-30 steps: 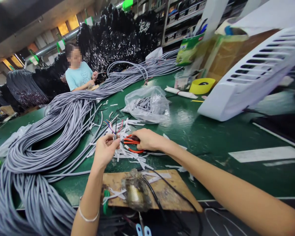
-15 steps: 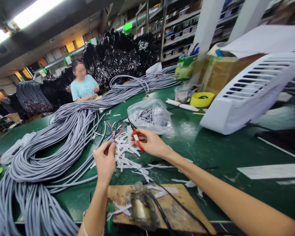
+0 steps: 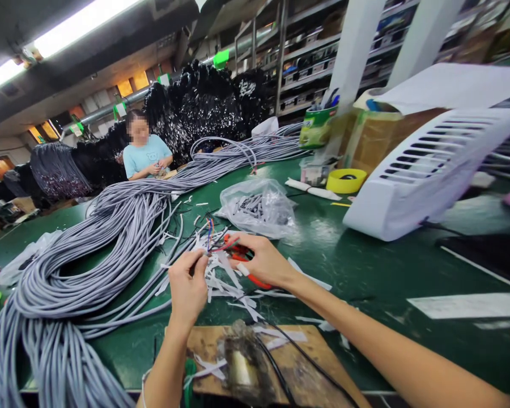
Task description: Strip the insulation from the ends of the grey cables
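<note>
My left hand [image 3: 189, 286] pinches the end of a grey cable between thumb and fingertips. Coloured wires [image 3: 211, 229], among them blue, orange and red, fan out of that end. My right hand [image 3: 261, 258] is closed around red-handled scissors [image 3: 258, 280], their handles spread. The blades are mostly hidden by the fingers and lie close to the red wire, to the right of my left fingertips; whether they touch it I cannot tell. Under both hands is a heap of white strips [image 3: 227, 286].
Thick bundles of grey cable [image 3: 123, 198] curve along the left. A clear bag of small grey pieces [image 3: 259, 207] lies ahead. A white slotted appliance [image 3: 416, 175] and yellow tape [image 3: 346, 180] stand right. A wooden board [image 3: 314, 362] is nearest me. Another person [image 3: 147, 156] sits across.
My right hand has brought the scissors to the coloured wires, turning them, and the handles have spread. My left hand has moved slightly right with the cable end.
</note>
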Action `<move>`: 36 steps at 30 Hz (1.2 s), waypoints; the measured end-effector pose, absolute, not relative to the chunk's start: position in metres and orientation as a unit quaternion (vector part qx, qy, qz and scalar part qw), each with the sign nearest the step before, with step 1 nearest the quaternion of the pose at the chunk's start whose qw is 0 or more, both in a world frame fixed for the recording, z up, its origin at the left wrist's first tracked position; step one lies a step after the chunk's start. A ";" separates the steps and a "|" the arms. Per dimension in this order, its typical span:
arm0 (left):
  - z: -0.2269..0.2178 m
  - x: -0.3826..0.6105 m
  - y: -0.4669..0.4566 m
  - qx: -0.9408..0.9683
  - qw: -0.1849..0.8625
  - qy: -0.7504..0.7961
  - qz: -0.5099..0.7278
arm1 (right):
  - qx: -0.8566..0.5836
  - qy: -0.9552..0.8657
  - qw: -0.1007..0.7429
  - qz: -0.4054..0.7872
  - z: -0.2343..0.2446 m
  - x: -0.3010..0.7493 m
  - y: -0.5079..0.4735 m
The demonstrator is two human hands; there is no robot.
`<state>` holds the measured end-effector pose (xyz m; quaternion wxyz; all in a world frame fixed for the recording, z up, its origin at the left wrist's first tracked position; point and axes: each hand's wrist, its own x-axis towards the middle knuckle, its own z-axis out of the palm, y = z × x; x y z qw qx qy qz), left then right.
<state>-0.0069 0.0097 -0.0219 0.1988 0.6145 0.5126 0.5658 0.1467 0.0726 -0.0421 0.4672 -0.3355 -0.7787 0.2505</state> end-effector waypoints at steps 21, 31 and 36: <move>-0.021 -0.010 0.010 0.627 0.337 0.495 0.499 | -0.295 -0.859 0.418 -0.035 -0.047 0.152 0.064; -0.022 -0.011 0.008 0.628 0.365 0.481 0.491 | -0.572 -0.796 0.195 0.036 -0.031 0.153 0.068; -0.017 -0.008 -0.011 0.665 0.395 0.494 0.397 | -0.569 -0.812 0.111 0.063 -0.040 0.152 0.074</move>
